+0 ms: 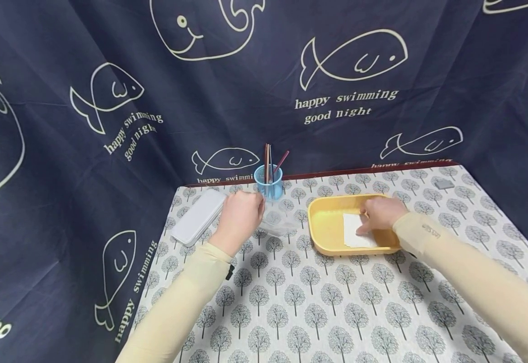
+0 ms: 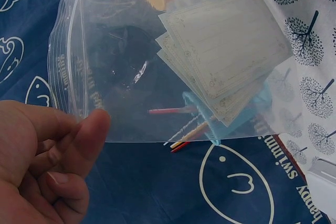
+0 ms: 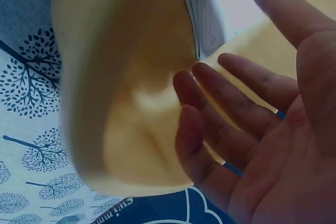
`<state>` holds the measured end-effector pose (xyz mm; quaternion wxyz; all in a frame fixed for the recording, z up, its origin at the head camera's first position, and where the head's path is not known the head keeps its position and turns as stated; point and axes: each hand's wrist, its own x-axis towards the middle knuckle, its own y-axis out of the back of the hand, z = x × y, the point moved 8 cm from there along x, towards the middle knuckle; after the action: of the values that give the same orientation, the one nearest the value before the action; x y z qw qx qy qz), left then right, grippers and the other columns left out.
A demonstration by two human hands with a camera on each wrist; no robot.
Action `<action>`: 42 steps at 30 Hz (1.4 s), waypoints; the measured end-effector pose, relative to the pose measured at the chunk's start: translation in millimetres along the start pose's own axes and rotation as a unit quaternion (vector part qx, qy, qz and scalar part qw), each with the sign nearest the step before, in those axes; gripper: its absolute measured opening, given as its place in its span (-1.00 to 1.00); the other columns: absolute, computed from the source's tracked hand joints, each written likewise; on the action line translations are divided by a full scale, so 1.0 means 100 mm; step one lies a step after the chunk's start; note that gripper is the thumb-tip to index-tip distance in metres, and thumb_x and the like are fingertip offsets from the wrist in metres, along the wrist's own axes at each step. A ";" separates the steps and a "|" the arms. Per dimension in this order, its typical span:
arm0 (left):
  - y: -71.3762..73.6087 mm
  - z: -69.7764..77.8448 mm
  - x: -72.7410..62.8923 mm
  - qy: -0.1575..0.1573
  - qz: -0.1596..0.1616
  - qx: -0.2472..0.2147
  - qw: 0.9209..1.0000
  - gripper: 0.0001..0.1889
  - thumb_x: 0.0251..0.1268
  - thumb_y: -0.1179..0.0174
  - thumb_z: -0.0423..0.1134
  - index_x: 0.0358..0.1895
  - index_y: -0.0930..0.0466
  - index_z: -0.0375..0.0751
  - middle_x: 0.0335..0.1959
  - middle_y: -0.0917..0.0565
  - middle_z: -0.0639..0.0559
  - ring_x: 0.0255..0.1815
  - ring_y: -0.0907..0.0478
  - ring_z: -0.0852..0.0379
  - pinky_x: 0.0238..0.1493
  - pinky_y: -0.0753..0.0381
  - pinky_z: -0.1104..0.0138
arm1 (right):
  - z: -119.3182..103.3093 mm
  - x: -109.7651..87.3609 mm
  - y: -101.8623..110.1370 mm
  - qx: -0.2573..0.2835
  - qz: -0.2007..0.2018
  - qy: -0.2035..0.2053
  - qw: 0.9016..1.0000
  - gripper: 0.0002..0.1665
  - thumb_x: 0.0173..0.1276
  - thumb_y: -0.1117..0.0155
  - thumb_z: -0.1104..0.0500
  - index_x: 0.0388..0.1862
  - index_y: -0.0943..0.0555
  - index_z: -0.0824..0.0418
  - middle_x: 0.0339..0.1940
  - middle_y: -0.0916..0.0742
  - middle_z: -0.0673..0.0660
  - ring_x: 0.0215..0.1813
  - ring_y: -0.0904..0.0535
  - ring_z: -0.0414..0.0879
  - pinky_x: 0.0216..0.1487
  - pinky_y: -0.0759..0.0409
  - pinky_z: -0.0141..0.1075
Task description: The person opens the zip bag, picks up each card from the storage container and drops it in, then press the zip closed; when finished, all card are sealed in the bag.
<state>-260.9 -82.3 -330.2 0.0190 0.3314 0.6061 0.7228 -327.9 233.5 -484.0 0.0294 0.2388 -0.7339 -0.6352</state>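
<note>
A clear zip bag [image 2: 115, 61] hangs from my left hand [image 1: 241, 214], whose thumb and finger pinch it near the zip end. Several pale printed cards [image 2: 226, 45] show through the plastic in the left wrist view. My right hand [image 1: 384, 214] reaches into the yellow tray [image 1: 319, 237], over a stack of white cards [image 1: 353, 237] lying there. In the head view the thumb overlaps the cards. The right wrist view shows the fingers [image 3: 231, 93] spread and loosely bent beside the fanned card edges, gripping nothing.
A blue pen cup [image 1: 273, 191] with several pencils [image 1: 268, 156] stands at the table's back edge. Left of my left hand lies a white oblong case [image 1: 200, 217]. A small grey block [image 1: 444, 184] sits at the back right. Dark blue curtains hang behind and beside the table.
</note>
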 end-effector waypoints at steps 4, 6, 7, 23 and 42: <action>-0.01 0.00 0.00 -0.001 0.002 0.006 1.000 -0.84 0.39 -0.33 -0.34 -0.41 -0.76 -0.25 -0.59 -0.71 -0.04 -0.61 -0.66 -0.03 -0.56 -0.64 0.15 | 0.03 0.00 -0.05 -0.003 0.004 -0.008 1.000 -0.09 -0.09 -0.65 -0.42 -0.02 -0.73 0.27 -0.27 -0.76 0.05 -0.20 -0.67 0.04 -0.06 -0.67 0.19; -0.01 0.01 0.00 -0.003 0.004 0.008 1.000 -0.84 0.38 -0.33 -0.34 -0.41 -0.76 -0.24 -0.59 -0.71 -0.04 -0.61 -0.66 -0.03 -0.57 -0.64 0.16 | 0.03 0.00 -0.07 -0.008 0.010 -0.006 1.000 0.00 -0.13 -0.65 -0.44 0.03 -0.72 0.31 -0.19 -0.78 0.12 -0.14 -0.70 0.11 -0.04 -0.67 0.19; -0.02 0.01 0.00 -0.004 0.004 0.009 1.000 -0.84 0.38 -0.33 -0.34 -0.41 -0.76 -0.24 -0.59 -0.71 -0.04 -0.62 -0.66 -0.03 -0.57 -0.64 0.16 | 0.03 -0.01 -0.08 -0.013 0.013 -0.003 1.000 0.03 -0.14 -0.65 -0.45 0.06 -0.71 0.32 -0.15 -0.79 0.16 -0.10 -0.70 0.15 -0.04 -0.67 0.20; 0.00 0.04 -0.01 -0.005 0.008 0.010 1.000 -0.81 0.39 -0.31 -0.34 -0.45 -0.74 -0.23 -0.63 -0.68 -0.02 -0.64 -0.63 -0.02 -0.60 -0.61 0.15 | 0.04 0.03 -0.13 -0.037 0.044 0.009 0.998 -0.04 -0.14 -0.72 -0.33 0.08 -0.67 0.30 -0.07 -0.78 0.24 -0.03 -0.71 0.25 0.04 -0.64 0.22; 0.01 0.06 0.00 -0.003 0.007 0.001 1.000 -0.84 0.37 -0.33 -0.36 -0.42 -0.75 -0.25 -0.61 -0.69 -0.05 -0.63 -0.65 -0.03 -0.57 -0.64 0.17 | -0.08 -0.02 -0.05 -0.055 0.089 0.024 0.994 -0.14 -0.11 -0.76 -0.18 0.07 -0.67 0.28 -0.19 -0.76 0.14 -0.24 -0.71 0.11 -0.15 -0.70 0.11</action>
<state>-257.7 -77.7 -329.5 0.0153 0.3378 0.6047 0.7211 -321.9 226.6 -487.2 0.1171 0.1859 -0.7151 -0.6636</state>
